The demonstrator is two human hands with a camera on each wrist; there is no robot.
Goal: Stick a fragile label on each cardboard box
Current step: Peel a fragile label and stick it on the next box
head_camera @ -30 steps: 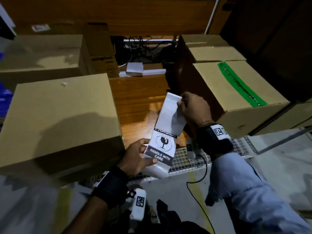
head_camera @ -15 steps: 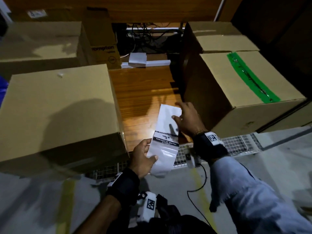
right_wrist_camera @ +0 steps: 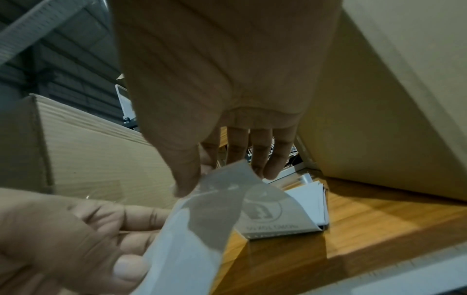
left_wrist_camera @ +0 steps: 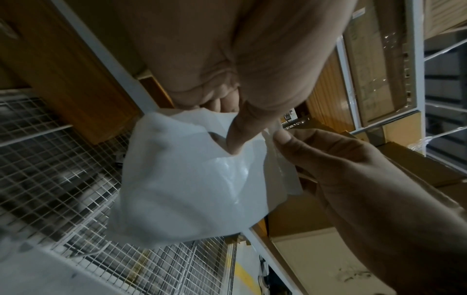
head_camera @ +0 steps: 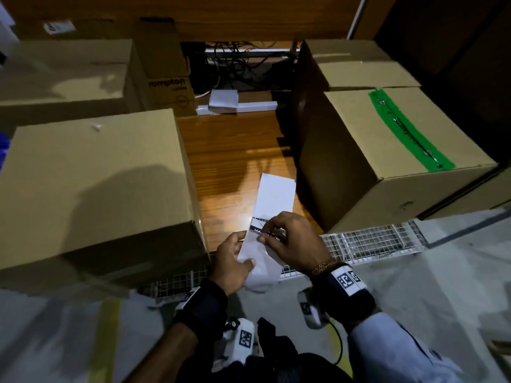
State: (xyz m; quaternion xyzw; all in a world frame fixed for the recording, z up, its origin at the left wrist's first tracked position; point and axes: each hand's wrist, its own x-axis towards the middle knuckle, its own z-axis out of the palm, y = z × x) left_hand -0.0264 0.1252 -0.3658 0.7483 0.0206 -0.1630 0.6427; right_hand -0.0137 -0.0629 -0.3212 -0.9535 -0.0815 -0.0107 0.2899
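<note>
Hands meet at the near edge of the wooden shelf (head_camera: pixel 235 161), at about 6 o'clock in the head view. The left hand (head_camera: pixel 231 265) pinches the lower end of a white label strip (head_camera: pixel 275 197) between thumb and fingers; the glossy backing bunches and curls below its thumb. The right hand (head_camera: pixel 294 240) pinches the fragile label (head_camera: pixel 262 230) at the strip's printed part, thumb and forefinger closed on a lifted corner while the other fingers stay loosely extended. In the right wrist view that corner is peeled up and shows the reversed print of a broken-glass symbol. The far end of the strip lies flat on the shelf, pointing to 12 o'clock. A white wire mesh panel (head_camera: pixel 367 243) runs under the shelf's front edge, just beneath both wrists.

At 9 o'clock a large plain cardboard box (head_camera: pixel 91 183) stands just beside the strip. At 3 o'clock sits a box with green tape (head_camera: pixel 387 150) across its top. Farther back, at 10 o'clock and 1 o'clock, more boxes stand, and at 12 o'clock lie a small white packet (head_camera: pixel 223 98) and tangled dark cables (head_camera: pixel 237 64).
</note>
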